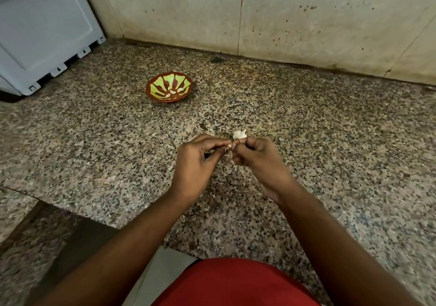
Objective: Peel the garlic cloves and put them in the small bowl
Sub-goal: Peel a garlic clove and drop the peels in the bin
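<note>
A small red bowl (154,93) with a green pattern sits on the speckled granite counter (330,126), toward the back and left of centre. Several peeled garlic cloves (174,91) lie inside it. Nearer to me, my two hands meet above the counter. My right hand (257,161) grips a white piece of garlic (239,134) that sticks up above its fingers. My left hand (195,161) pinches a small pale bit of clove or skin (228,145) right beside the right hand's fingertips.
A grey plastic crate (44,34) stands at the back left corner. Stained wall panels (283,18) close off the back of the counter. Small scraps of garlic skin (280,138) lie near my hands. The counter edge steps down at the lower left.
</note>
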